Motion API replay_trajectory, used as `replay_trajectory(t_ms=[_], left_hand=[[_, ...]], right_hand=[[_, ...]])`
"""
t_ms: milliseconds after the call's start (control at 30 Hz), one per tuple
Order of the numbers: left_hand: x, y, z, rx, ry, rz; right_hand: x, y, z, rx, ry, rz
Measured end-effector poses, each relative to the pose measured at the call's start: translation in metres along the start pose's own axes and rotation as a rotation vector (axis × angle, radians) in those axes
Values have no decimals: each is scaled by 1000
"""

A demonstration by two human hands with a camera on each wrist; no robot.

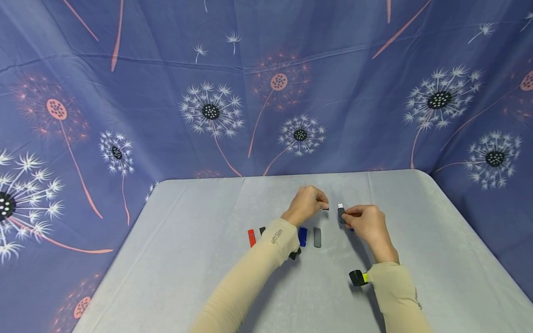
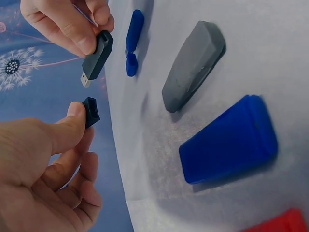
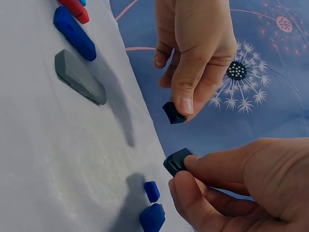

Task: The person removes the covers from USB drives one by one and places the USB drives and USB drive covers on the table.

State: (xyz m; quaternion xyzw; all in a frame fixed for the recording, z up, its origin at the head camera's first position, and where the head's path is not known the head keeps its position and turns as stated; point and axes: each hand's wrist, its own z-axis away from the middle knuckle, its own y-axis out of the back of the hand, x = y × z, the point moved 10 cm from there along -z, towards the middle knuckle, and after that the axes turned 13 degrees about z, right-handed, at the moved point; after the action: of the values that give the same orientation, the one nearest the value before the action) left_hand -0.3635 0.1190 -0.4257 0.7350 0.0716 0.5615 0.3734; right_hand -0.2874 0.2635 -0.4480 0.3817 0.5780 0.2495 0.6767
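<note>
Black USB stick (image 2: 98, 57), one: pinched between thumb and fingers of the right hand (image 1: 367, 225), projecting from the fingertips on their left side in the head view; metal connector (image 2: 85, 79) bare, pointing away from the wearer.

Black cap (image 2: 91, 112), one: pinched at the thumb and fingertips of the left hand (image 1: 307, 203), other fingers loosely curled; near the connector, not touching it. Both hands raised above the counter (image 1: 166, 259).

Blue item in two parts (image 3: 153, 218), one: on the counter, partly hidden by the right hand in the head view.

Grey stick (image 1: 318, 237), one: lying between the two forearms.

Blue stick (image 1: 303, 236), one: just left of the grey.

Black item (image 1: 262, 230), one: largely covered by the left sleeve (image 1: 250, 273); kind cannot be told.

Red stick (image 1: 251, 237), one: leftmost, beside the black item.

Backdrop (image 1: 333, 41): blue cloth, dandelion print, behind the counter.
</note>
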Motion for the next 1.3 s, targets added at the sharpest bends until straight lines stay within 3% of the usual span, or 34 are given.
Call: replay_trajectory(t_ms=[300, 800, 1300], left_hand=[[-1, -13, -3, -21, 8, -47], [-11, -27, -6, -44, 87, -82], [-15, -42, -13, -55, 158, -174]], right_hand=[[0, -6, 0, -6, 5, 18], [4, -17, 1, -41, -39, 49], [3, -23, -2, -73, -44, 94]])
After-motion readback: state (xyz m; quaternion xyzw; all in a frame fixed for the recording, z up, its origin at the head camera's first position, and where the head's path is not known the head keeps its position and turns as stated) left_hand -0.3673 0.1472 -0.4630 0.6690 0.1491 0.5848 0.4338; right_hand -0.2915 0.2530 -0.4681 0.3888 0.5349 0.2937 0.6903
